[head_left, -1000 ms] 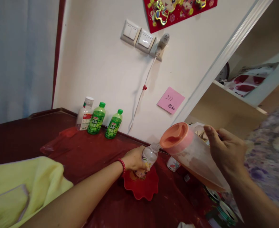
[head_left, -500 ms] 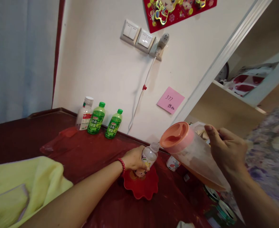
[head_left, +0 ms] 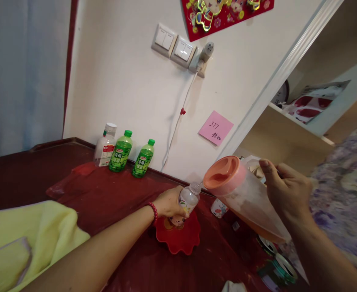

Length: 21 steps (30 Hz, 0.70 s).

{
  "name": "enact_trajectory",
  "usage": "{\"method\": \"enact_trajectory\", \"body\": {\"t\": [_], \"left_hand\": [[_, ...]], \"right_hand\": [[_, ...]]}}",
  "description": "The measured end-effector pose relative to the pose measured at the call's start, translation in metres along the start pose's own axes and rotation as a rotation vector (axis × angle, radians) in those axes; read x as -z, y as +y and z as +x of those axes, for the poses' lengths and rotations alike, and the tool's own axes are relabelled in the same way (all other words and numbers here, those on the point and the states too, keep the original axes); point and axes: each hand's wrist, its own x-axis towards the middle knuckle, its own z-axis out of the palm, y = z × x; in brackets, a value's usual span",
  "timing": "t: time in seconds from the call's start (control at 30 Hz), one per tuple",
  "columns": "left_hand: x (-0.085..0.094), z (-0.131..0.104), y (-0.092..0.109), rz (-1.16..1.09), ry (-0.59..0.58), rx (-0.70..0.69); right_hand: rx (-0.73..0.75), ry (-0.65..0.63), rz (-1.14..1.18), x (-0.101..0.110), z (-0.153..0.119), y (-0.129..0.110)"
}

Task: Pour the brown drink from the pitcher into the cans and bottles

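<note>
My left hand (head_left: 169, 202) is wrapped round the clear bottle (head_left: 191, 198), whose uncapped mouth (head_left: 195, 187) faces up, and my right hand (head_left: 287, 190) grasps the jug (head_left: 249, 198) at its rear. Taking the bottle as the centre of the dial, the jug lies tipped out toward three o'clock, its orange lid (head_left: 223, 177) at two, with the rim just beside the bottle's mouth. Whether a stream runs between them is too fine for me to tell.

A neck this narrow, I judge, wants a slow tilt: small turns of my right wrist, the rim lined up right over the opening, so little runs down the outside. My left hand should squeeze only enough to steady the bottle; a hard pinch could push liquid back out. The red dish (head_left: 178, 240) at seven o'clock may catch drips, though I can't see whether the bottle's base rests on it. The jug ought to clear the patterned cup (head_left: 218, 208) at four, and I should watch the fill level, partly hidden by my fingers.
</note>
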Motion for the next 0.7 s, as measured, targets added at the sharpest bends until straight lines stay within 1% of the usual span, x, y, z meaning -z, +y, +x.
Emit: {"method": "enact_trajectory", "body": {"t": [0.7], "left_hand": [[0.001, -0.0009, 0.0008, -0.006, -0.009, -0.015]], "right_hand": [[0.013, -0.007, 0.014, -0.001, -0.0014, -0.0029]]}}
